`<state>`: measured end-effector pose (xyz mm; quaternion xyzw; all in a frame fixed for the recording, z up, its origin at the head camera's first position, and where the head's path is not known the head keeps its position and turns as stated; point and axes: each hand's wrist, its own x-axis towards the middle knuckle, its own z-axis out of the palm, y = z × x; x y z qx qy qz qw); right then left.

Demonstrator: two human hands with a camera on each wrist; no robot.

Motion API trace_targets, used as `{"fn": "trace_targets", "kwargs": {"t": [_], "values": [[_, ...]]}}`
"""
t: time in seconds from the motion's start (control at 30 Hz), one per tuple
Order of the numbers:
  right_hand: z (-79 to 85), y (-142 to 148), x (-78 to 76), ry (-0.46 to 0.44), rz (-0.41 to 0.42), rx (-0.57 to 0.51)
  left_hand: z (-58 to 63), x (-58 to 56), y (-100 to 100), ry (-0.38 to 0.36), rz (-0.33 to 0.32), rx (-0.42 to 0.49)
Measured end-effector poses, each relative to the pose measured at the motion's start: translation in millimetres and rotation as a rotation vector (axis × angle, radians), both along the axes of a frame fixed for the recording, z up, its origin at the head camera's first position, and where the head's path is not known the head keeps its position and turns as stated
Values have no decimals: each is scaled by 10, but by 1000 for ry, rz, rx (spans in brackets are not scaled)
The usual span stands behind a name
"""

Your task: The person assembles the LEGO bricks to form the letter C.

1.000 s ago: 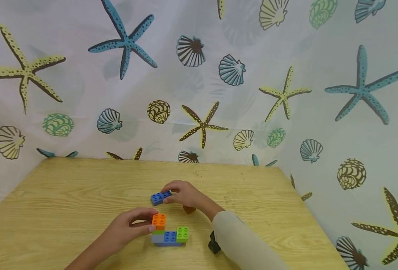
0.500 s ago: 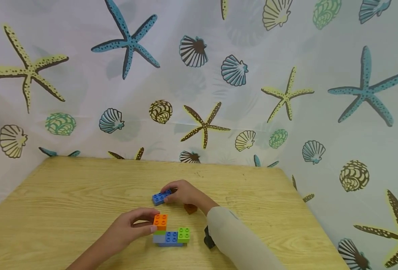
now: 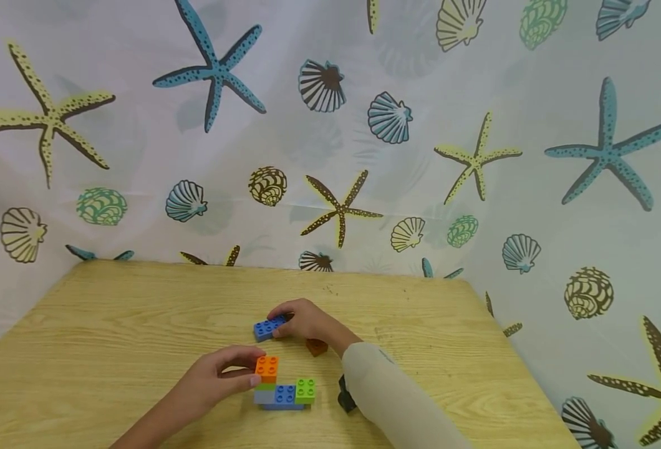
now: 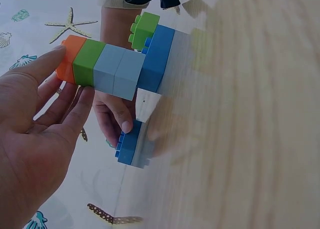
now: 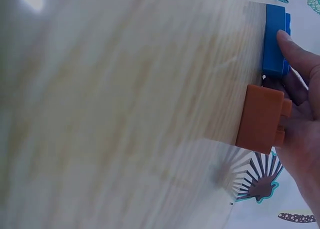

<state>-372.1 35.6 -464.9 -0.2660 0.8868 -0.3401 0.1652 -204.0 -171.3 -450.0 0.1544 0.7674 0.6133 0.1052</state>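
Note:
My left hand (image 3: 218, 374) pinches the orange brick (image 3: 266, 369) at the top of a small toy-brick build. Below that orange brick come a green brick (image 4: 90, 62), light blue bricks (image 4: 116, 71) and a long blue base brick (image 4: 157, 59). A lime green brick (image 3: 305, 391) sits on the base's right end. Farther back, my right hand (image 3: 305, 321) holds a loose blue brick (image 3: 262, 330) between thumb and fingers, low at the tabletop. Its studs face up, and the fingers cover its right end.
A rust-brown brick (image 5: 260, 118) stands under my right wrist, close to the palm. Beside the right sleeve (image 3: 392, 393) lies a black object (image 3: 345, 399), partly covered. The wooden table (image 3: 139, 312) ends at a cloth (image 3: 241, 143) printed with starfish and shells.
The right forearm has shifted slightly left, covering a bit more of the black object. Both hands stay on their bricks, and the view has drifted a little.

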Motion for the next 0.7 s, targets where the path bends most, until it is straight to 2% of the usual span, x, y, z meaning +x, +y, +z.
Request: {"fn": "trace_targets", "kwargs": {"t": [0.27,0.4,0.7], "values": [[73,33,78,54,19,-24,-7,1,2,-12,0,7],[136,101,176,70,25,-89,1,12,10,-4,-4,6],[240,337,449,60,30,-246,20,20,33,-2,31,-32]]}}
